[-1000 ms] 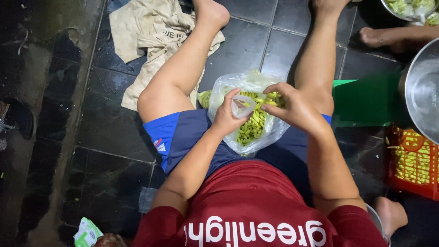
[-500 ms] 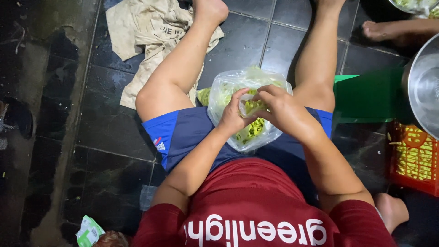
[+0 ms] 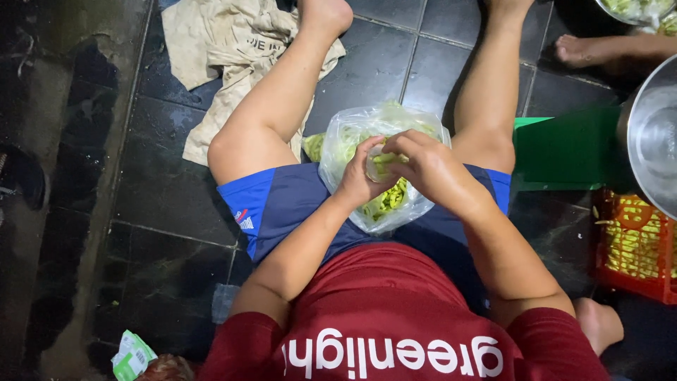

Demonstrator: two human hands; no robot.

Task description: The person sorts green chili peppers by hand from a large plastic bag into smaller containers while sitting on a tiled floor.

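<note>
Clear plastic bag of green vegetable pieces: light, limp, slippery; left hand and right hand pinch a small clear packet above it, best gripped at gathered film.

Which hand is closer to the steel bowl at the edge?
Right. The right hand works over the clear bag on the side toward the steel bowl; the left hand sits farther away.

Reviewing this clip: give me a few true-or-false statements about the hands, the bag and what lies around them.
1. Both hands, left hand and right hand, meet over the clear plastic bag. True.
2. The bag holds red pieces. False: they are yellow-green.
3. A beige cloth lies on the dark tiled floor. True.
4. The red crate sits by the left leg. False: it is on the right side, below a metal bowl.
</note>
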